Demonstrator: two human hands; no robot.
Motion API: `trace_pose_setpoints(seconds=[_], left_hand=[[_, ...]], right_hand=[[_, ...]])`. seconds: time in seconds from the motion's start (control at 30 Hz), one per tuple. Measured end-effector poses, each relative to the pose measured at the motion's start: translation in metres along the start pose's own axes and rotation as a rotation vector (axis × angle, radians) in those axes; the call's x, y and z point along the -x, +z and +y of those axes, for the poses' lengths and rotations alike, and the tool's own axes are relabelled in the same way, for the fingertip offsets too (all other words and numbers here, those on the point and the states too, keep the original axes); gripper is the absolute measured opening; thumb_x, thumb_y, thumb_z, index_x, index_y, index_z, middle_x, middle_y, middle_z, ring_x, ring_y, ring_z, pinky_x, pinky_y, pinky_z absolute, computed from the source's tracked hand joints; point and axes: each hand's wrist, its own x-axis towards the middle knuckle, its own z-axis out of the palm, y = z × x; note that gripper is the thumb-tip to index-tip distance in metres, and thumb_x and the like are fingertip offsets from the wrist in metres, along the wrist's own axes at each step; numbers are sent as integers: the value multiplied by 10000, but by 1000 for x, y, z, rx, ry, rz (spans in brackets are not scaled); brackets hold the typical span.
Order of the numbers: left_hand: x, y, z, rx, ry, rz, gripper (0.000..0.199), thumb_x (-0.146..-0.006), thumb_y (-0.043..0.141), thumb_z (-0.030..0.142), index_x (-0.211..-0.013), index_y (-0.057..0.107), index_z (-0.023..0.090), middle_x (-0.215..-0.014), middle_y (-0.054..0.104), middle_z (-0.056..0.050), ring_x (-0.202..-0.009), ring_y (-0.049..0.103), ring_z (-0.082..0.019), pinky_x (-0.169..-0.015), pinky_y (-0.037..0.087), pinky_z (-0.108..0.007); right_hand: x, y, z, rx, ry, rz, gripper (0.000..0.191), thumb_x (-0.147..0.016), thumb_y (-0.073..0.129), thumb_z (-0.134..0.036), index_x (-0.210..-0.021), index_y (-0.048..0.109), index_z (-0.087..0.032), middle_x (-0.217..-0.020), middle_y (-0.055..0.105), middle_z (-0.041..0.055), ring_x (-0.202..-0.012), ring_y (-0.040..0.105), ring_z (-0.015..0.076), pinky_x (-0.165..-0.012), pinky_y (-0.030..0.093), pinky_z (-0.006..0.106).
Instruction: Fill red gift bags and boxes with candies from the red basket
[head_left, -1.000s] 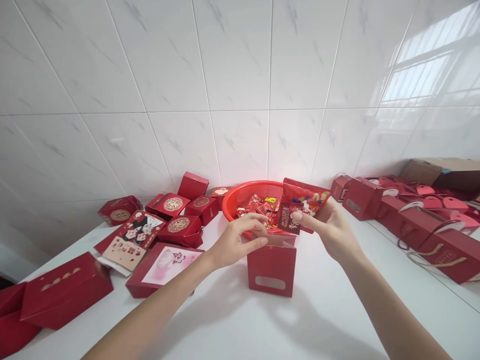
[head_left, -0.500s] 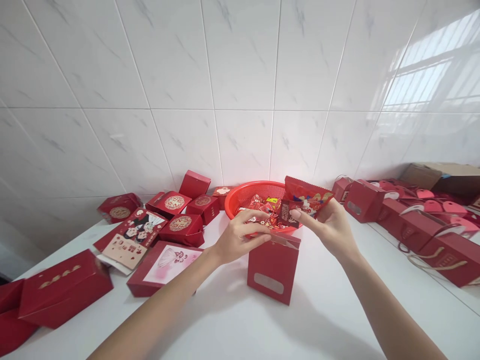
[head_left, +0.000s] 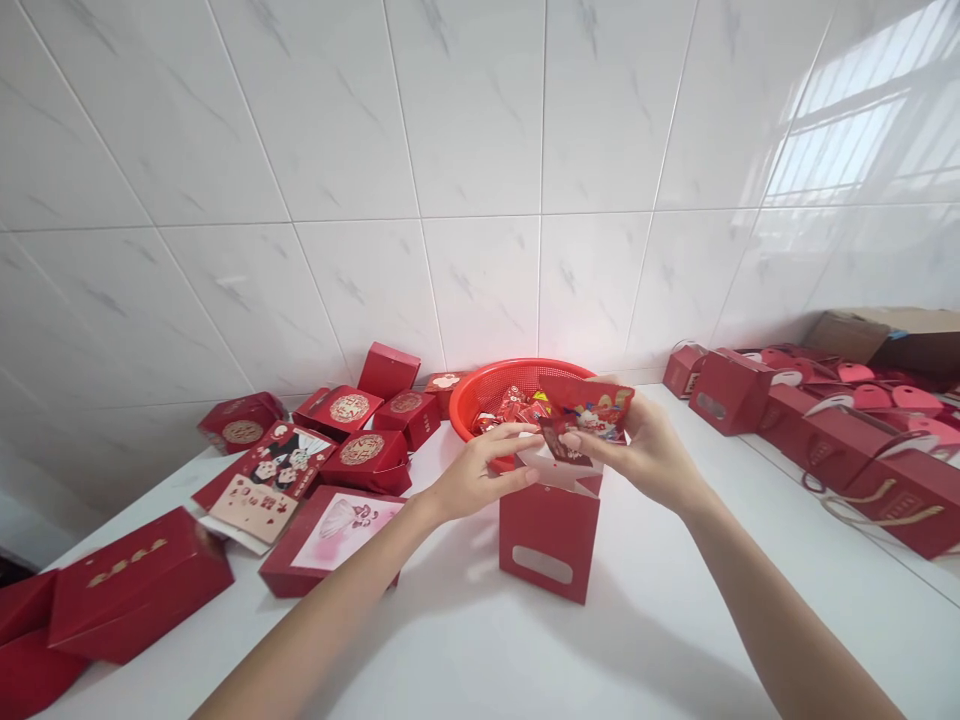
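Red packets (head_left: 600,405) in right hand (head_left: 660,455), just above open red box (head_left: 547,530)

Two packets, one large, one small and darker, pinched together between thumb and fingers. Packets lie just left of the right hand, over the box mouth; right hand nearer than left. Large packet's long axis roughly left-right, crimped edge up; small one in front, slanting down to the right. Box upright, long axis vertical, mouth up, windowed front toward the wearer. Left hand (head_left: 480,475) at the mouth's left side, thumb and fingers slightly parted; can't tell if it grips the rim.

Red basket (head_left: 459,400) with wrapped sweets sits behind, near the far edge of the white desk (head_left: 675,620). Closed red boxes (head_left: 349,405) spread toward the left edge; handled boxes (head_left: 840,445) line the right side, brown carton (head_left: 847,335) toward the far right corner.
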Motion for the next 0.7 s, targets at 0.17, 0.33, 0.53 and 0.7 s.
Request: trace_pose_setpoints(seconds=[0.17,0.33,0.53,0.7], left_hand=[[-1,1,1,97,-32,-12,406,-866,691,400,-1239,679,241,-1330,595,-106,-1242,554,-273,-1051,470,-416],[-2,3,3,198,-58,-25,387,-871,684,405,-1205,692,211,-1213,616,-114,-995,643,-219,-858,556,-354],[-1,3,2,161,-94,-30,365,-872,678,416,-1162,705,197,-1158,636,-102,-1073,619,-234,-914,533,-372],[-3,-2,10,132,-88,-64,373,-885,658,409,-1191,695,200,-1155,663,-106,-1117,595,-254,-929,517,-374]], right_hand=[[0,4,1,34,36,23,361,-800,743,-468,-1052,646,-229,-1048,711,68,-942,682,256,-781,565,373],[3,6,-4,-151,71,149,290,-863,675,-463,-1042,599,-247,-1056,708,55,-966,680,236,-786,561,359],[5,8,-5,-250,104,130,267,-876,663,-439,-1066,597,-263,-1112,708,44,-1007,685,227,-833,570,360],[6,2,-9,-358,188,40,324,-847,681,-478,-1082,621,-263,-1130,712,62,-1002,697,259,-787,590,364]])
